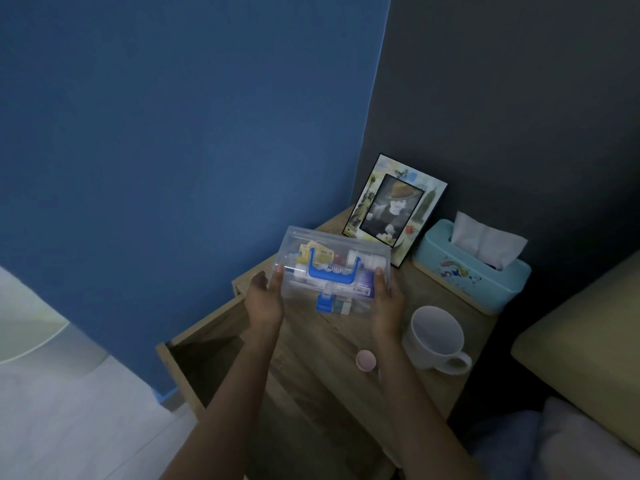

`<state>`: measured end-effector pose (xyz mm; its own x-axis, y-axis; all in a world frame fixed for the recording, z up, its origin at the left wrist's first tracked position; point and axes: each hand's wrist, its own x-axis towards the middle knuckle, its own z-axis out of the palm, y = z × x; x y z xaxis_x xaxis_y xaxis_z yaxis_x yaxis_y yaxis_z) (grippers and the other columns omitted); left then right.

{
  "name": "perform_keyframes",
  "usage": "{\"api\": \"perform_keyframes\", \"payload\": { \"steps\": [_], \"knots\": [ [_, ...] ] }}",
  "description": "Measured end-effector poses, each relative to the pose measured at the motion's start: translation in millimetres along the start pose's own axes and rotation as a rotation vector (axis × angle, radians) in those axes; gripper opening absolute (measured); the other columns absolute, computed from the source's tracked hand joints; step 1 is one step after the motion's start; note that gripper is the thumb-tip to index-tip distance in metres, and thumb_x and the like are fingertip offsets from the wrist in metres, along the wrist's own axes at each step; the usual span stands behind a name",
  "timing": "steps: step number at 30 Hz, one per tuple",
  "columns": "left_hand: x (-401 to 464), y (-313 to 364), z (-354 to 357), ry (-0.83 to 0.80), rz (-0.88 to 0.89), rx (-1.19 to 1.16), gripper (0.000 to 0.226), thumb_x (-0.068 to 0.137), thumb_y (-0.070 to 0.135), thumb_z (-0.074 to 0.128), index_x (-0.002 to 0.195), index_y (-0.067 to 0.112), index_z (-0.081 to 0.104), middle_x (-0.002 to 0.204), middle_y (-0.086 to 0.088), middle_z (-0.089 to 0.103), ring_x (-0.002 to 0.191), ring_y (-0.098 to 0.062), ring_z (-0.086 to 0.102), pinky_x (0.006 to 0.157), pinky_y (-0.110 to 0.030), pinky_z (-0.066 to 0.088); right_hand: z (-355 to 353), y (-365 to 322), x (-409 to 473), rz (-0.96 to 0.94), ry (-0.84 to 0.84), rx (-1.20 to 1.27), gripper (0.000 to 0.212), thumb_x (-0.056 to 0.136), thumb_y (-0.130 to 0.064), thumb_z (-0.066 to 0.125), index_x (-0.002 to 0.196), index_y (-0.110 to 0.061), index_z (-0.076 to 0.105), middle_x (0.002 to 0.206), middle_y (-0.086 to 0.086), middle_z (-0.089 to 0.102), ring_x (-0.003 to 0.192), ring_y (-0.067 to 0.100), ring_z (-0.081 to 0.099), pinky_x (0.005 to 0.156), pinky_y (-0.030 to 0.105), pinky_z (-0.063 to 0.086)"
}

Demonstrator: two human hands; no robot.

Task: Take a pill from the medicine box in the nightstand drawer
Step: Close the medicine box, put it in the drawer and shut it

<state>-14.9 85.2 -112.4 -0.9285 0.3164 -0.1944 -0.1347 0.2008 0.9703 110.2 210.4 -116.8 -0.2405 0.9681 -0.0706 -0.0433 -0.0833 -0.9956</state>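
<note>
A clear plastic medicine box (pixel 332 251) with a blue handle and a blue latch is held above the wooden nightstand (pixel 332 351). Its lid is closed, and packets and small bottles show through it. My left hand (pixel 265 299) grips its left end and my right hand (pixel 386 303) grips its right end. The nightstand drawer (pixel 194 344) stands pulled out to the left, below my left forearm; its inside is dark.
On the nightstand stand a white mug (pixel 436 336), a small pink round lid (pixel 365 360), a teal tissue box (pixel 471 271) and a photo frame (pixel 394 209) leaning on the dark wall. A bed with pillows (pixel 585 344) is at the right. A blue wall is at the left.
</note>
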Motion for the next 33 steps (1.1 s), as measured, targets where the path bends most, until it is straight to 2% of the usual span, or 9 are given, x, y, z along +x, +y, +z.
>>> {"api": "perform_keyframes", "payload": {
  "steps": [2, 6, 9, 12, 16, 22, 25, 29, 33],
  "knots": [
    [-14.7, -4.8, 4.9, 0.094, -0.037, -0.006, 0.058, 0.088, 0.052, 0.053, 0.127, 0.009, 0.055, 0.125, -0.01, 0.063, 0.114, -0.026, 0.059, 0.089, -0.032, 0.047, -0.3, 0.6, 0.5, -0.023, 0.006, -0.035, 0.033, 0.097, -0.025, 0.052, 0.122, -0.006, 0.061, 0.105, 0.013, 0.071, 0.074, 0.0, 0.065, 0.055, 0.003, 0.046],
    [-44.0, -16.4, 16.3, 0.182, -0.006, -0.005, 0.044, 0.086, 0.05, 0.057, 0.115, 0.017, 0.057, 0.111, -0.002, 0.065, 0.099, -0.016, 0.061, 0.068, -0.019, 0.041, -0.5, -1.7, 1.8, -0.008, 0.016, -0.046, 0.033, 0.096, -0.026, 0.053, 0.121, -0.006, 0.062, 0.106, 0.012, 0.071, 0.08, 0.01, 0.067, 0.054, 0.002, 0.046],
    [-51.1, -21.0, 25.9, -0.065, -0.073, -0.01, 0.04, 0.09, 0.051, 0.049, 0.105, 0.016, 0.063, 0.1, -0.003, 0.068, 0.096, -0.02, 0.063, 0.075, -0.03, 0.051, -1.5, -3.1, 1.4, -0.016, 0.018, -0.064, 0.032, 0.096, -0.024, 0.054, 0.12, -0.005, 0.063, 0.103, 0.01, 0.07, 0.068, -0.007, 0.063, 0.051, 0.0, 0.042],
    [-55.3, -16.7, 34.3, -0.27, -0.137, -0.09, 0.044, 0.096, 0.044, 0.044, 0.104, 0.008, 0.066, 0.1, -0.01, 0.07, 0.092, -0.021, 0.066, 0.085, -0.036, 0.054, -1.9, -2.5, 0.9, -0.021, 0.02, -0.081, 0.033, 0.096, -0.027, 0.053, 0.12, -0.005, 0.063, 0.106, 0.012, 0.071, 0.075, 0.004, 0.064, 0.052, -0.001, 0.043],
    [-59.0, -16.5, 35.7, -0.203, -0.219, -0.292, 0.033, 0.098, 0.028, 0.046, 0.099, 0.001, 0.066, 0.086, -0.011, 0.071, 0.074, -0.016, 0.068, 0.066, -0.022, 0.054, -1.8, -1.4, 0.5, -0.022, 0.004, -0.081, 0.033, 0.097, -0.029, 0.052, 0.12, -0.008, 0.063, 0.104, 0.009, 0.071, 0.074, -0.004, 0.063, 0.052, 0.001, 0.044],
    [-61.1, -20.5, 34.2, -0.197, -0.138, -0.34, 0.024, 0.093, 0.018, 0.057, 0.097, -0.005, 0.064, 0.084, -0.017, 0.068, 0.074, -0.02, 0.065, 0.071, -0.024, 0.056, -3.7, 0.8, 1.7, -0.028, -0.008, -0.1, 0.035, 0.096, -0.032, 0.052, 0.121, -0.009, 0.063, 0.101, 0.006, 0.07, 0.06, -0.021, 0.059, 0.049, -0.002, 0.04],
    [-55.5, -22.0, 35.8, -0.167, -0.103, -0.248, 0.023, 0.091, 0.026, 0.06, 0.089, 0.003, 0.066, 0.079, -0.01, 0.07, 0.067, -0.015, 0.064, 0.056, -0.017, 0.051, -5.4, 1.2, 3.6, -0.038, -0.022, -0.114, 0.034, 0.097, -0.029, 0.052, 0.12, -0.005, 0.063, 0.1, 0.008, 0.07, 0.06, -0.017, 0.062, 0.049, -0.001, 0.041],
    [-45.6, -21.7, 38.5, -0.125, -0.055, -0.117, 0.031, 0.087, 0.039, 0.062, 0.074, 0.012, 0.067, 0.072, -0.006, 0.07, 0.068, -0.017, 0.065, 0.064, -0.028, 0.052, -7.6, 1.7, 5.0, -0.041, -0.037, -0.123, 0.033, 0.097, -0.029, 0.052, 0.117, -0.006, 0.064, 0.1, 0.01, 0.072, 0.065, -0.01, 0.064, 0.051, 0.002, 0.045],
    [-35.5, -15.4, 40.7, -0.149, 0.021, -0.034, 0.046, 0.086, 0.048, 0.06, 0.058, 0.011, 0.06, 0.056, -0.002, 0.062, 0.054, -0.011, 0.057, 0.057, -0.022, 0.048, -8.1, 2.3, 5.8, -0.04, -0.045, -0.139, 0.032, 0.097, -0.029, 0.051, 0.116, -0.005, 0.064, 0.091, 0.005, 0.071, 0.059, -0.014, 0.063, 0.049, 0.003, 0.044]
  ]
}}
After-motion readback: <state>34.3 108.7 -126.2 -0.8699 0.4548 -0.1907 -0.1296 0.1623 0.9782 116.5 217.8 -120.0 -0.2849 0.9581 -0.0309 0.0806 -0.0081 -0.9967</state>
